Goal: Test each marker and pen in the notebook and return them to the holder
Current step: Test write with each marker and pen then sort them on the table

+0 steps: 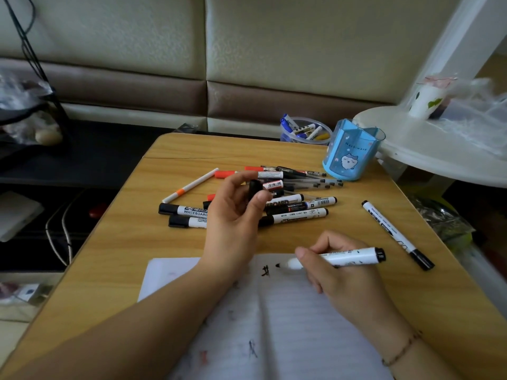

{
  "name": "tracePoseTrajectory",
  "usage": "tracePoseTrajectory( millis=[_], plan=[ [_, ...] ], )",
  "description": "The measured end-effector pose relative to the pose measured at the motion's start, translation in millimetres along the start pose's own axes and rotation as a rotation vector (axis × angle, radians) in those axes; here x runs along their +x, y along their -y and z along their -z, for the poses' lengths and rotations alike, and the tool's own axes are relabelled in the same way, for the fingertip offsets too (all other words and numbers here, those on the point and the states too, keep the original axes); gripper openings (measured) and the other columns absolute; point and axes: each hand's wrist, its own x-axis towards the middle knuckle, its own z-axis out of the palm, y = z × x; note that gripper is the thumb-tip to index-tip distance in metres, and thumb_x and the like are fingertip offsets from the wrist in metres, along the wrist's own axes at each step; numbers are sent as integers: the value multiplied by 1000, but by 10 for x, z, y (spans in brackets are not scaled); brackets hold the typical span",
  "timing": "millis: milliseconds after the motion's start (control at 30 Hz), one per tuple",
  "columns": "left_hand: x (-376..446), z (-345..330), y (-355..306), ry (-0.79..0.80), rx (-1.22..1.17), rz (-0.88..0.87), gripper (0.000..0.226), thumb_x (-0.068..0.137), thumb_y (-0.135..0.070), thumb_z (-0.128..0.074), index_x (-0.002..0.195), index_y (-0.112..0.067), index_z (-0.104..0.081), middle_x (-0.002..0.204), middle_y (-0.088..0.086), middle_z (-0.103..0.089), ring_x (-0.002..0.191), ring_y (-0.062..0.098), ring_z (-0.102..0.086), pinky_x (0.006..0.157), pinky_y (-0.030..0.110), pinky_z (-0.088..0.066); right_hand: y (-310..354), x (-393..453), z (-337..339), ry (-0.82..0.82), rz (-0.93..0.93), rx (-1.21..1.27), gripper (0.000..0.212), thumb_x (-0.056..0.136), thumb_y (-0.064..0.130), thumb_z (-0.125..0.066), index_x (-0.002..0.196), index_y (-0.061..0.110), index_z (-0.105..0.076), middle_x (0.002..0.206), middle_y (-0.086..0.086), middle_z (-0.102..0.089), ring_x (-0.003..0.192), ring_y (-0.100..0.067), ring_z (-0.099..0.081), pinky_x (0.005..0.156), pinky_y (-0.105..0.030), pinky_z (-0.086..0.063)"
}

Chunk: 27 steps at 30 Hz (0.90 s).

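Head view, near to far.

Nearest: notebook (288, 319) open on table (115, 270), a few ink marks on page.

Right hand (348, 272) over page, fingers curled round uncapped marker (337, 256). Barrel pinched between thumb and forefinger close behind the nib, rest of barrel running right across the hand, butt end sticking out to the right. Nib pointing left, just beside a fresh black mark; contact with paper not discernible.

Left hand (236, 212) raised beyond notebook, thumb and fingers pinching black cap (255, 189).

Handling, judged: light, rigid plastic, smooth barrel, liable to roll if laid flat. Best held low on barrel for writing, mid-barrel for capping. Nib soft; light pressure enough. Cap small, easy to drop.

Behind left hand: pile (288, 198) of markers and pens, loose, mid-table. One orange-banded pen (190, 185) lying left of pile. One capped marker (397, 234) apart at right, near table edge.

Far right: blue holder (352, 152), upright; nothing seen standing in it. Clear tub (304, 131) with more markers just behind it, at far table edge.

Stage, judged: early; most items untested.
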Motion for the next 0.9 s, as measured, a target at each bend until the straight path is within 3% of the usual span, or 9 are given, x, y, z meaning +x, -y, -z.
tracePoseTrajectory(
  millis=[100,233,333,500,700,900],
  plan=[
    [39,23,41,-34,-40,22,23,92,-9,-60,114,-7,-59,90,-3,-68,75,0,-61,70,17,-48,-3,7,-21,17,-1,-52,35,78,41,-77,62,17,-58,50,-3,-57,46,-21,-44,40,-42,-34],
    [44,36,72,-12,-30,19,18,94,-16,-56,112,-15,-60,84,-5,-66,70,1,-57,67,18,-46,-6,8,-21,17,2,-81,27,83,24,-74,63,15,-58,50,0,-59,46,-21,-45,40,-40,-35],
    [48,42,104,5,-1,-4,20,98,-12,-53,116,-13,-61,84,-8,-64,70,-1,-56,67,15,-44,-17,2,-10,8,-28,-70,26,83,15,-71,62,15,-57,50,1,-59,47,-23,-44,41,-40,-34],
    [49,47,117,28,46,-32,28,94,-26,-55,120,-17,-63,82,-17,-62,75,-3,-54,72,17,-41,-5,8,-17,2,-51,-40,32,85,9,-69,58,15,-54,47,0,-55,46,-22,-39,41,-40,-31],
    [35,40,113,40,38,-23,21,98,-11,-56,119,-13,-55,87,-9,-62,76,-1,-56,73,17,-43,7,12,-18,14,-53,-10,33,86,9,-70,58,16,-54,47,1,-56,48,-26,-40,39,-51,-33],
    [28,36,91,54,42,-25,13,94,-9,-59,100,-20,-55,85,-9,-58,78,5,-55,72,20,-45,-8,27,-5,14,-78,26,36,86,8,-69,56,15,-51,46,0,-53,47,-24,-41,46,-38,-33]
  ],
)
